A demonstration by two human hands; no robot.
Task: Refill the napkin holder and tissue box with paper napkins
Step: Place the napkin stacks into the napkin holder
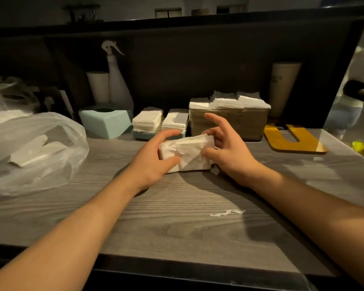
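Note:
A crumpled pack of white paper napkins (pixel 187 153) lies on the grey wooden counter (pixel 177 217), in the middle. My left hand (pixel 153 158) grips its left end, thumb on top. My right hand (pixel 225 148) pinches its right end with thumb and curled fingers, the index finger raised. Behind it stands a brown tissue box (pixel 229 122), open and piled with white napkins (pixel 231 101). To its left is a teal tray (pixel 144 135) bearing two napkin stacks (pixel 148 120). Further left sits a teal holder (pixel 105 122) with a dark round hole.
A clear plastic bag (pixel 29 150) with napkin packs lies at the left. A spray bottle (pixel 117 80), a paper roll (pixel 98 87) and a tall cup (pixel 284 87) stand at the back. A yellow lid (pixel 292 139) lies right. A paper scrap (pixel 227 212) is near the front.

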